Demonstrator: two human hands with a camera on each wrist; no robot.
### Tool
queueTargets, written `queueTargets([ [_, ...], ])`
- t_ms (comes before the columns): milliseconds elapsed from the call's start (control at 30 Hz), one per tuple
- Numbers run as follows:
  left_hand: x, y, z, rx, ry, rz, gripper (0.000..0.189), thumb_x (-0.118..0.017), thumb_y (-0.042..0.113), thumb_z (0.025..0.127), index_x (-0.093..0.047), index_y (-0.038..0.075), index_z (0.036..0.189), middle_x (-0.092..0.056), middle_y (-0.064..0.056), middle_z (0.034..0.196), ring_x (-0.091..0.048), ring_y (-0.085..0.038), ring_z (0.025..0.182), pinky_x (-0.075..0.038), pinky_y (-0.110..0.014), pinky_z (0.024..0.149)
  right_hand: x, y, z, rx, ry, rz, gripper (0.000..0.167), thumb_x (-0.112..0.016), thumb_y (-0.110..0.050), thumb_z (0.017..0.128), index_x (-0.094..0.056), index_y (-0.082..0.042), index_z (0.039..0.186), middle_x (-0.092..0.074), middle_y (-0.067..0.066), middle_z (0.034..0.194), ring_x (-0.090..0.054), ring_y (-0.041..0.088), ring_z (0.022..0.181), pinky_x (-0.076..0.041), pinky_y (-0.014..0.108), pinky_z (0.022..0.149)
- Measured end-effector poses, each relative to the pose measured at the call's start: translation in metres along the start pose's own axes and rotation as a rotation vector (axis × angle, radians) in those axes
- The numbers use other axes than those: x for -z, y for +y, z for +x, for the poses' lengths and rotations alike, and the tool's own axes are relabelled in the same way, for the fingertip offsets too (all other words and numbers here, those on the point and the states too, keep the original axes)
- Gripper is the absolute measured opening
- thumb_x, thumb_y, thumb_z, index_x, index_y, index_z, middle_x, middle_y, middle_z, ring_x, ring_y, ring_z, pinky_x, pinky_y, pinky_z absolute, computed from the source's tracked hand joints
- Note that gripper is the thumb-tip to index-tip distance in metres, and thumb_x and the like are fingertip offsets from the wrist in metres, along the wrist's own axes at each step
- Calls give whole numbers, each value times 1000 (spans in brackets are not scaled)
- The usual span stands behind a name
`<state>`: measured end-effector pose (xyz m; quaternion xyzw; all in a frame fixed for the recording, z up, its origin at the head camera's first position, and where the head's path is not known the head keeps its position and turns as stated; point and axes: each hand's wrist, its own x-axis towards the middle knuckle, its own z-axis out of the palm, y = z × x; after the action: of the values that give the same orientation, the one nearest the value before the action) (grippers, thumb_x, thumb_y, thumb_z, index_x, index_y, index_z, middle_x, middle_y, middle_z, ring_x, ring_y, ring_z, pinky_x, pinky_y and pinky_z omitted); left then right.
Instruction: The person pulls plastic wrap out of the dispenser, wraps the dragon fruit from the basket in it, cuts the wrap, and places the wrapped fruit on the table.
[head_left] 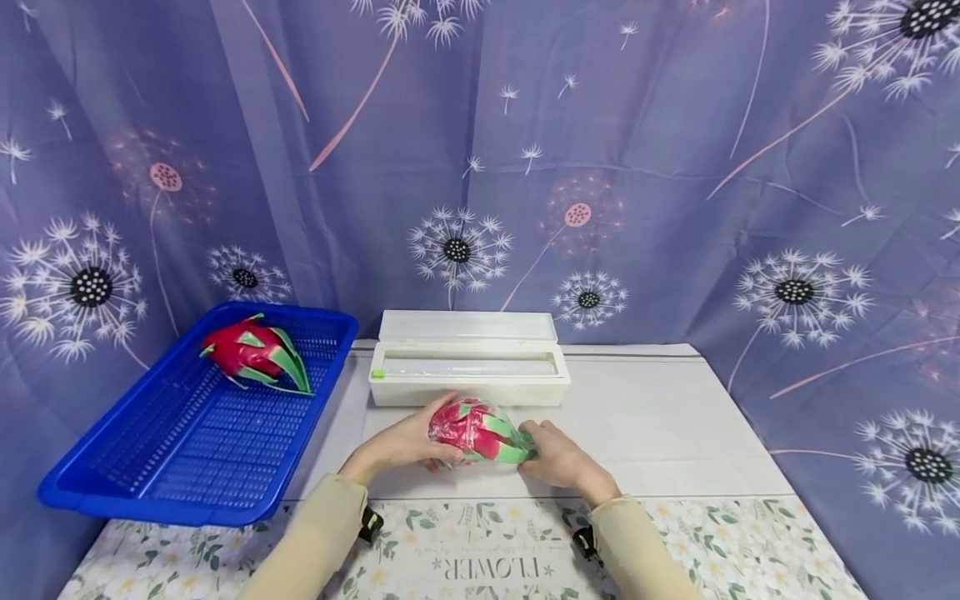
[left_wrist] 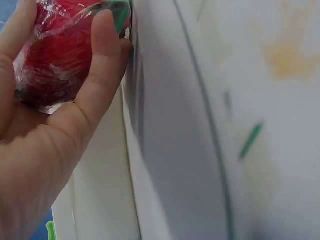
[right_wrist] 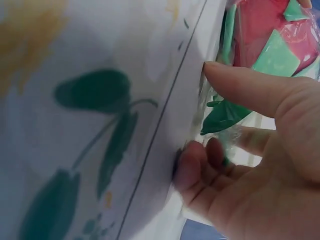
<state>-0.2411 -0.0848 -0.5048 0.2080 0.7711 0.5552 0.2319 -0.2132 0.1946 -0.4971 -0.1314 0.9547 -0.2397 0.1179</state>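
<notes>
We had the wrapped dragon fruit [head_left: 467, 423] btwn both hands, just on the near side of the white box [head_left: 468, 392], above the pale part of the surface [head_left: 660, 417]. Our L hand [head_left: 412, 435] gripped the round end, thumb & fingers spread abt it; our R hand [head_left: 558, 454] had its fingers curled round the leafy tips, w/ clear wrap [right_wrist: 231, 136] bunched there. We saw the box's lid [head_left: 468, 326] up, w/ a roll [head_left: 465, 367] inside. An unwrapped dragon fruit [head_left: 251, 354] lay in the blue basket [head_left: 217, 450], far L.
</notes>
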Motion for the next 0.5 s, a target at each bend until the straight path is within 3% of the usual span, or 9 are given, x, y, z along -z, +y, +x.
queueTargets([
  [100, 0, -4, -3, -25, 27, 92, 113, -86, 26, 75, -10, 21, 158, -32, -21, 152, -53, -39, 118, -42, -54, 99, 0, 1, -1, 77, 31, 14, 51, -77, -8, 78, -54, -5, 124, -54, 5, 106, -55, 23, 99, -48, 45, 91],
  [200, 2, -3, -6, -28, 51, 189, 120, -89, 28, 71, -7, 22, 159, -26, -16, 157, -33, -36, 138, -23, -54, 112, 1, 1, -2, 132, 82, 38, 46, -76, -1, 76, -52, -7, 116, -54, 3, 101, -55, 18, 92, -49, 41, 84],
  [300, 2, 1, -9, -22, 66, 242, 124, -90, 30, 68, -5, 22, 159, -26, -15, 157, -34, -37, 137, -24, -52, 112, 2, 1, -3, 165, 121, 61, 48, -74, 3, 75, -51, -8, 115, -57, 5, 104, -57, 20, 94, -50, 40, 83],
  [500, -1, 2, -13, -34, 101, 292, 123, -90, 27, 68, -8, 19, 159, -28, -17, 156, -35, -39, 137, -25, -54, 111, -4, 2, -1, 234, 110, 70, 71, -74, 5, 77, -44, -4, 141, -55, 18, 133, -53, 35, 121, -43, 49, 100],
])
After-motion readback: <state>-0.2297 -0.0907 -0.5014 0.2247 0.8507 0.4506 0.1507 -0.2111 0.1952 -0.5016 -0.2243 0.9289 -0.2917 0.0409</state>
